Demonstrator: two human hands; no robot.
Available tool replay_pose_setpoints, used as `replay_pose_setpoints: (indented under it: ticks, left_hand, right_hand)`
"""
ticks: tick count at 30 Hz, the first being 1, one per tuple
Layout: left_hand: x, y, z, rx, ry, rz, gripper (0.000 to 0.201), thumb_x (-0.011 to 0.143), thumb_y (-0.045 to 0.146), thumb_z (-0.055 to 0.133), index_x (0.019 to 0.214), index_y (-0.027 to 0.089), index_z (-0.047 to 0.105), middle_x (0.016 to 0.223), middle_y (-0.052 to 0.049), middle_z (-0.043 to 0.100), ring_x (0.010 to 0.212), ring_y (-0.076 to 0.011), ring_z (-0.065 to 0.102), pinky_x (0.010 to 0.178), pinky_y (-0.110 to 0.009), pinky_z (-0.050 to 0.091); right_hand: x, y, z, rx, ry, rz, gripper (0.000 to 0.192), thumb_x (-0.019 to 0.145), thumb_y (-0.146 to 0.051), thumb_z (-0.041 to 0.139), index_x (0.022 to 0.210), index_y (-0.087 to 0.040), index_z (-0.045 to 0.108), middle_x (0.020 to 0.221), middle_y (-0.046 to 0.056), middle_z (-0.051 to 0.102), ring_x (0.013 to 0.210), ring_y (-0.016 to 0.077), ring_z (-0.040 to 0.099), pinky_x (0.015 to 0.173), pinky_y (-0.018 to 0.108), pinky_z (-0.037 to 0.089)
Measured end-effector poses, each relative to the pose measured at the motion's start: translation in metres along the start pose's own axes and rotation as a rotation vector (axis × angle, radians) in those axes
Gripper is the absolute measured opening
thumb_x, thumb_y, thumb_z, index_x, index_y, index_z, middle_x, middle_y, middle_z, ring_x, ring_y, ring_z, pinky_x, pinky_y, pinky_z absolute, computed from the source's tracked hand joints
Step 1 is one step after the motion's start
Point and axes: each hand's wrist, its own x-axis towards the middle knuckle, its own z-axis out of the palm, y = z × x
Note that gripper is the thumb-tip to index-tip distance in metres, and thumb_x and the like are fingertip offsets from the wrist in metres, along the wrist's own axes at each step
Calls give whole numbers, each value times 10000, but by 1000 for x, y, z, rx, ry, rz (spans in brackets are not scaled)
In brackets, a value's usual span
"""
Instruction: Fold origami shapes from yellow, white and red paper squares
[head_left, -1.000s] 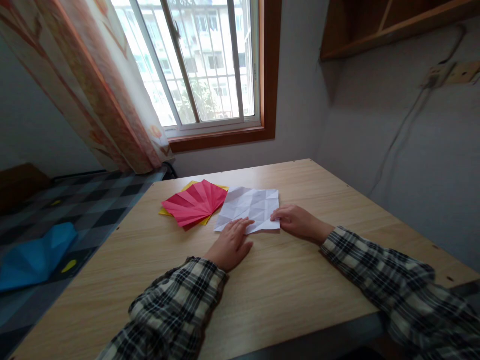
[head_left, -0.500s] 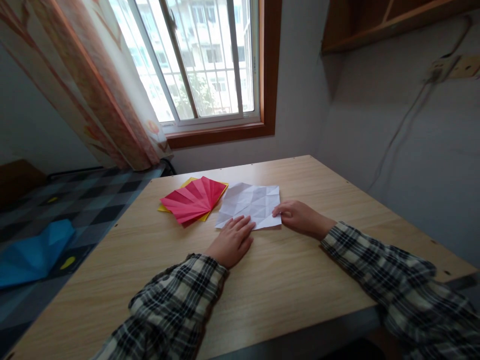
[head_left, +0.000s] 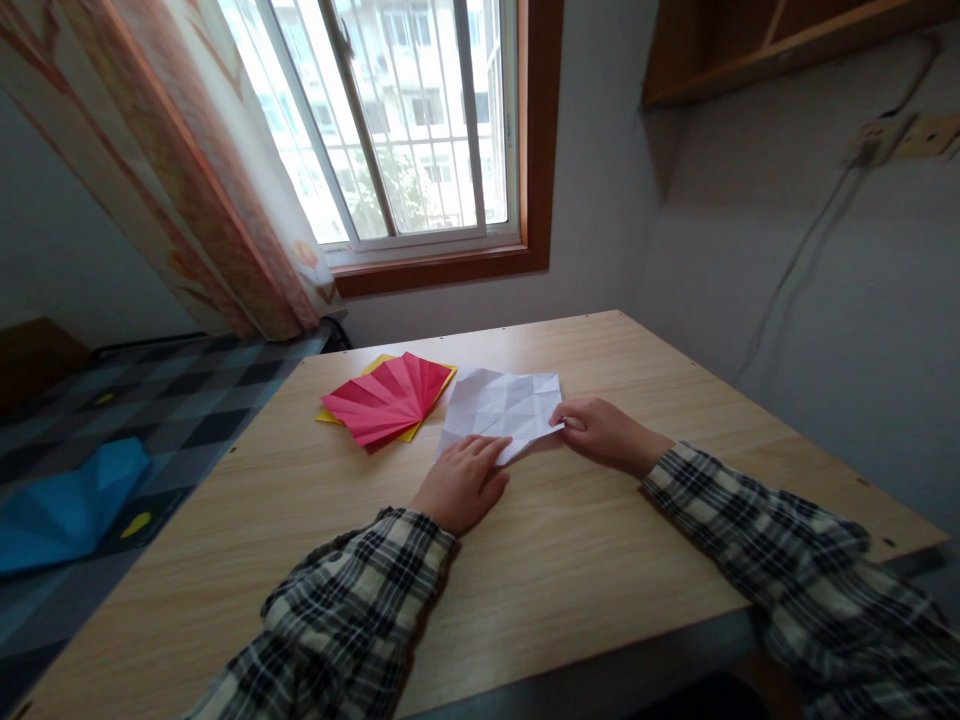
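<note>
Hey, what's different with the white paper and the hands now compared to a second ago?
The right hand has pinched the near right corner of the white creased paper and lifted it up and inward, so the sheet's near edge now slants instead of lying flat. The left hand stays pressed on the near left part of the sheet. The red pleated fan on the yellow paper and the wooden table are unchanged.

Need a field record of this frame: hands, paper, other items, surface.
left hand: flat on the near edge of the white creased paper, pressing it to the table
right hand: pinching the paper's near right corner, lifted off the table
white creased paper: unfolded, many crease lines
red pleated paper: fanned, left of the white sheet, lying on a yellow sheet
surface: wooden table
</note>
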Motion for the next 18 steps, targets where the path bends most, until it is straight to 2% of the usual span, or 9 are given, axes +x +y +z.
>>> replay_pose_setpoints:
  ticks: [5, 10, 13, 18]
  left_hand:
    - [1, -3, -7, 18, 38, -54, 449, 884, 345, 619, 1311, 206, 601, 1304, -103, 658, 1207, -299, 575, 1064, -497, 449]
    - [2, -16, -7, 9, 60, -54, 399, 881, 272, 576, 1263, 171, 632, 1309, -121, 658, 1223, -286, 581, 1084, -479, 446]
    - [3, -24, -8, 7, 67, -71, 439, 829, 175, 559, 1262, 158, 632, 1313, -120, 658, 1235, -280, 579, 1095, -472, 441]
    - [4, -33, -10, -38, 69, -99, 410, 829, 195, 555, 1226, 168, 654, 1277, -125, 676, 1199, -284, 606, 1066, -491, 467]
  right_hand:
    - [0, 6, -3, 46, -15, 33, 81, 816, -208, 669, 893, -185, 682, 898, 70, 734, 794, 205, 624, 736, 301, 457]
    - [-1, 17, -10, 92, -29, 76, 141, 826, -301, 688, 884, -174, 669, 888, 69, 726, 778, 205, 618, 721, 302, 452]
    - [-2, 23, -12, 116, -21, 102, 142, 833, -298, 682, 894, -170, 675, 898, 73, 730, 781, 203, 620, 728, 304, 453]
    - [-2, 27, -15, 138, -5, 98, 106, 828, -262, 680, 890, -176, 683, 919, 67, 733, 807, 202, 635, 744, 305, 458]
